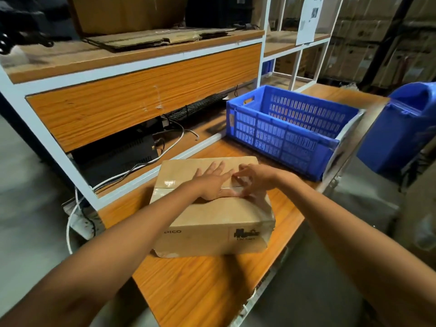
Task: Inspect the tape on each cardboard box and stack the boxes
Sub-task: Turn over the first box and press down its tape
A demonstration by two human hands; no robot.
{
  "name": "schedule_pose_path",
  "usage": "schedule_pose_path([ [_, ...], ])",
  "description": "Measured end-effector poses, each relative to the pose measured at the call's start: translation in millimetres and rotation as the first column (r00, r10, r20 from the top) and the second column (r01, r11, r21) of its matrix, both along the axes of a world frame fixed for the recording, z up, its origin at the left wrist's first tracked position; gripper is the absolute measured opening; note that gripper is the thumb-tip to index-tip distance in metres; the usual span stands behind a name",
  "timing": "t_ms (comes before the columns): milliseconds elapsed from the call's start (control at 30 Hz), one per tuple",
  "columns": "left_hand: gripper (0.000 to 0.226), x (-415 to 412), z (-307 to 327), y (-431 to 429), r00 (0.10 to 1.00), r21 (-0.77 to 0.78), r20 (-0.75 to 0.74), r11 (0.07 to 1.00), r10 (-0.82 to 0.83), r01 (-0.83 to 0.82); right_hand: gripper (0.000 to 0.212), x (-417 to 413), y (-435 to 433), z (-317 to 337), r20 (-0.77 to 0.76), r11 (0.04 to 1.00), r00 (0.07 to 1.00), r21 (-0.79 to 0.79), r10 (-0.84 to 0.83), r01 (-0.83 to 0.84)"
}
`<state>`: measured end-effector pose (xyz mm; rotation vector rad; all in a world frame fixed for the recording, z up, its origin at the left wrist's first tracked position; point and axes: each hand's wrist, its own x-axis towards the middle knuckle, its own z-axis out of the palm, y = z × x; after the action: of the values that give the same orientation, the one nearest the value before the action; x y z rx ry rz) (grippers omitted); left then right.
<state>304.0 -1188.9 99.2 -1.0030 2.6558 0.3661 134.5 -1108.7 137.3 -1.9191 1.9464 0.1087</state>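
Cardboard box (212, 218), taped, near blue crate (271, 135).

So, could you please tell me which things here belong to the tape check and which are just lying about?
Job: cardboard box, clear tape on its top, left hand flat on it, right hand at the tape.
Lying about: blue crate, keyboard, flattened cardboard, blue bin.

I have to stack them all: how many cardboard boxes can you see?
2 clearly: a cardboard box on the table, a larger box on the top shelf. Dim stacks at back right may be more.
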Motion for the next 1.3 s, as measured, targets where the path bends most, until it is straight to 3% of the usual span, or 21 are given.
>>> schedule_pose_path([
  [100, 0.082, 23, 2, 11, 0.996, -0.006, -0.088, 1.0, 0.004, -0.004, 0.063, 7, 10, -6, 0.079, 0.997, 0.996, -0.054, -0.049, 0.053],
  [233, 0.096, 74, -21, 24, 0.989, -0.07, -0.077, 0.989, 0.127, -0.133, 0.074, 8, 45, -39, 0.256, 0.996, 0.967, -0.083, -0.022, 0.045],
  [400, 0.094, 76, -18, 22, 0.982, 0.009, -0.049, 0.983, 0.184, -0.184, 0.072, 11, 53, -37, 0.172, 0.995, 0.985, -0.097, -0.004, 0.021],
  [500, 0.078, 88, -17, 37, 0.949, -0.026, -0.255, 0.98, 0.183, -0.196, 0.061, 18, 62, -33, 0.027, 0.975, 1.0, -0.223, 0.0, 0.006],
  [600, 0.037, 121, -30, 63, 0.804, -0.192, -0.581, 0.939, 0.126, -0.286, 0.04, 39, 81, -48, 0.114, 0.906, 0.992, -0.423, 0.064, -0.01],
  [700, 0.027, 141, -49, 82, 0.713, -0.324, -0.7, 0.881, 0.022, -0.345, 0.047, 57, 91, -69, 0.169, 0.842, 0.982, -0.539, 0.079, 0.025],
  [800, 0.013, 136, -42, 73, 0.692, -0.247, -0.715, 0.89, 0.099, -0.382, 0.045, 54, 84, -67, 0.142, 0.873, 0.989, -0.485, 0.034, 0.04],
  [933, 0.013, 127, -21, 47, 0.756, -0.185, -0.636, 0.92, 0.156, -0.346, 0.042, 56, 60, -38, 0.001, 0.936, 0.999, -0.35, 0.051, -0.048],
  [1033, 0.022, 123, -29, 44, 0.766, -0.24, -0.604, 0.866, 0.22, -0.438, 0.068, 63, 36, -34, -0.061, 0.95, 0.993, -0.289, 0.105, -0.118],
  [1100, 0.024, 127, -31, 41, 0.74, -0.275, -0.65, 0.854, 0.173, -0.441, 0.081, 68, 26, -43, -0.101, 0.964, 0.989, -0.234, 0.109, -0.13],
  [1200, 0.034, 136, -29, 13, 0.736, -0.359, -0.675, 0.853, 0.043, -0.378, 0.085, 79, 26, -55, -0.136, 0.963, 0.991, -0.265, 0.01, -0.046],
  [1300, 0.043, 140, -20, -27, 0.781, -0.419, -0.618, 0.802, 0.091, -0.425, 0.084, 101, 35, -52, -0.207, 0.939, 0.973, -0.343, -0.103, 0.026],
])
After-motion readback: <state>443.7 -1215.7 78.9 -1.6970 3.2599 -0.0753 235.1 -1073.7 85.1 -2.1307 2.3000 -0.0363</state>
